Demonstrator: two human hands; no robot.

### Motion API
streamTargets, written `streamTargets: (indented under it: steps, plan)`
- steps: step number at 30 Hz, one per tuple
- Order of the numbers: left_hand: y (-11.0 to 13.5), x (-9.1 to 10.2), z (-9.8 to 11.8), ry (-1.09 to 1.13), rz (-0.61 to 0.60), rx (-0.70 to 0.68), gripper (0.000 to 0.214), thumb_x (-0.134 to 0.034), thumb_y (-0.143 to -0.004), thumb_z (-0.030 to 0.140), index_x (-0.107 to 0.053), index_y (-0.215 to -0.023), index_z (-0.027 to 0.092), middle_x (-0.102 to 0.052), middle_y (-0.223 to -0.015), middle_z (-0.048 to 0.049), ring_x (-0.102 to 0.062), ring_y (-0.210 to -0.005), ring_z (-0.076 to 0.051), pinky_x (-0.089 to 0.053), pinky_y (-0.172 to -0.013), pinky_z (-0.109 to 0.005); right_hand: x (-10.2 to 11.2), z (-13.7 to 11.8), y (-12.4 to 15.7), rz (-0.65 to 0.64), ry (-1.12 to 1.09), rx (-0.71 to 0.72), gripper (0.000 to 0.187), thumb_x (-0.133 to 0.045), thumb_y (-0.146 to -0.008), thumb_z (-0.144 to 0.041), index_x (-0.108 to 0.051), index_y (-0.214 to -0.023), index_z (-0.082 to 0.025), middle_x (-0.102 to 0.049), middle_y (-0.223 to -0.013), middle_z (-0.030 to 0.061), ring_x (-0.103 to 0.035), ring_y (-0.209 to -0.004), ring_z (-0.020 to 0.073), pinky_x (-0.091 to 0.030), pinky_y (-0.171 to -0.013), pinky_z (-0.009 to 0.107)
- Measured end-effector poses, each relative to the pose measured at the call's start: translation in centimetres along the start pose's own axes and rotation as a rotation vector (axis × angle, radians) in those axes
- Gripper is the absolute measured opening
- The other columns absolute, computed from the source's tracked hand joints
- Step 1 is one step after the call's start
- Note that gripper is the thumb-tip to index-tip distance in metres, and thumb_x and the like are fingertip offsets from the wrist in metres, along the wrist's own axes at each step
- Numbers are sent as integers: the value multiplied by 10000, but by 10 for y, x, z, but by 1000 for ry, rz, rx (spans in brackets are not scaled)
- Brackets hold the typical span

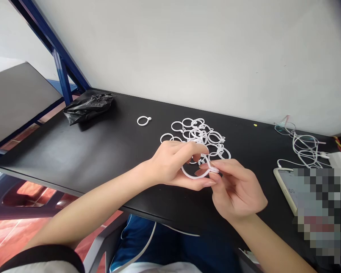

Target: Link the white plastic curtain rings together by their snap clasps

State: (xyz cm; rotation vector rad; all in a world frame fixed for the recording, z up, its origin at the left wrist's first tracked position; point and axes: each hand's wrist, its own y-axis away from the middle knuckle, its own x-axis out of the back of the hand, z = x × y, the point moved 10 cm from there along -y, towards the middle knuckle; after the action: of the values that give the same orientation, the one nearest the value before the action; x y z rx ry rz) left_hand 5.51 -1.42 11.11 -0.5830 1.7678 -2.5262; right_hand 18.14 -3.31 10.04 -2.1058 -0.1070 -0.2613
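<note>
White plastic-looking ring with a small looped end point(195, 177), held up above the near part of the tabletop, right of centre, between both hands. Left hand point(173, 161) curls round it, thumb below and fingers above, gripping the band. Right hand point(238, 187) pinches the looped end between thumb and fingertips; exact contact there partly hidden.

Step in hand, as I judge it: fingertip work at the looped end, the left steadying, the right manipulating. Next move seems to call for a firm left hold and a small, controlled twist or press by the right; too much force might bend the band.

Just beyond the hands: loose pile of similar white rings point(199, 133), overlapping. One single white ring point(143, 125) lies apart, to its left. Far left, crumpled black plastic bag point(88, 109). Right, pale-cased phone point(285, 185); beyond it, tangled white cable point(304, 151) and thin-framed eyeglasses point(285, 131). All on a black tabletop point(122, 151).
</note>
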Motion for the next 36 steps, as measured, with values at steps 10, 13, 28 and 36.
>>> streamTargets:
  steps: [10,13,28,36]
  plan:
    - [-1,2,2,9,-4,-15,422,-712,-805,525,-549,-964,169,-626,-610,66,-588,-475,-45,-454,-490,-123,2,0,-3,40,19,-21,456,-665,-789,37,-658,-1186,-187,-739,-915,53,-719,-804,202,-599,-578,308]
    - [-2,2,2,20,-7,-15,420,-709,-804,535,-537,-933,174,-613,-596,73,-583,-467,-44,-437,-477,-124,3,-1,-3,52,37,-10,437,-666,-793,23,-664,-1175,-189,-743,-906,48,-717,-780,197,-593,-565,301]
    - [-2,-3,1,20,-61,7,357,-652,-866,505,-508,-905,180,-574,-570,83,-561,-456,-42,-420,-474,-129,5,0,-1,86,34,25,390,-676,-828,-44,-642,-1184,-198,-738,-851,41,-719,-729,193,-602,-552,311]
    - [-2,-2,1,4,-51,3,395,-644,-856,544,-526,-894,169,-562,-573,72,-532,-450,-45,-413,-468,-136,7,1,-2,92,16,-41,317,-694,-824,-52,-635,-1093,-209,-752,-831,43,-743,-775,227,-623,-549,349]
